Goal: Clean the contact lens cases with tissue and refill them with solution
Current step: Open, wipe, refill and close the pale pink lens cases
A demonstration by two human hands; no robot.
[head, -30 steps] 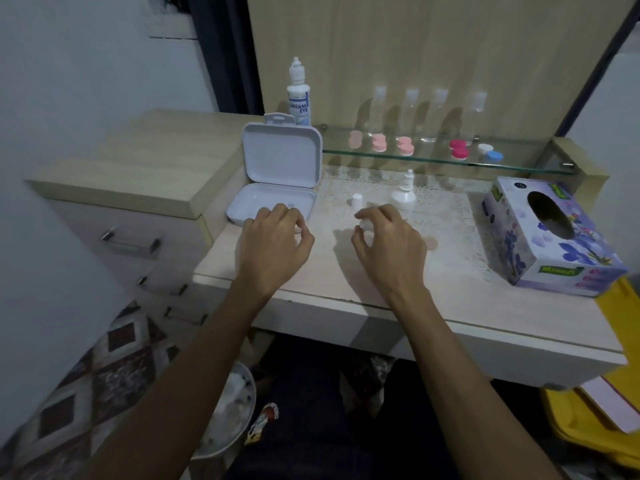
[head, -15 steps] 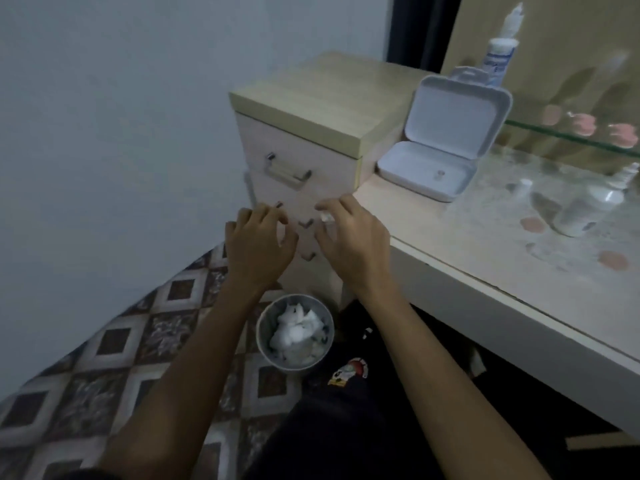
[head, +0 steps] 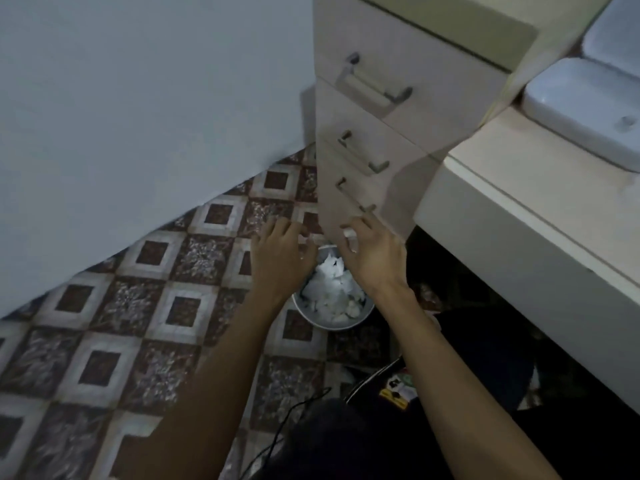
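Note:
Both my hands hover low over a small round waste bin (head: 367, 314) on the floor, which is filled with crumpled white tissue (head: 329, 289). My right hand (head: 372, 256) curls its fingers around a small white lens case (head: 348, 233). My left hand (head: 280, 252) is close beside it, fingers curled, fingertips pinching a pale bit (head: 308, 239) at the case's left end. The hands cover much of the case, so its shape is hard to make out.
A drawer unit (head: 381, 109) with metal handles stands just behind the hands. The table's front edge (head: 519, 216) runs to the right, with an open white storage box (head: 585, 109) on top. Patterned floor tiles and a grey wall lie to the left; a thin dark cable lies by my knee.
My view has swung from the tabletop down to the floor. Both hands left the table, the right carrying the small white case, and came down over the waste bin.

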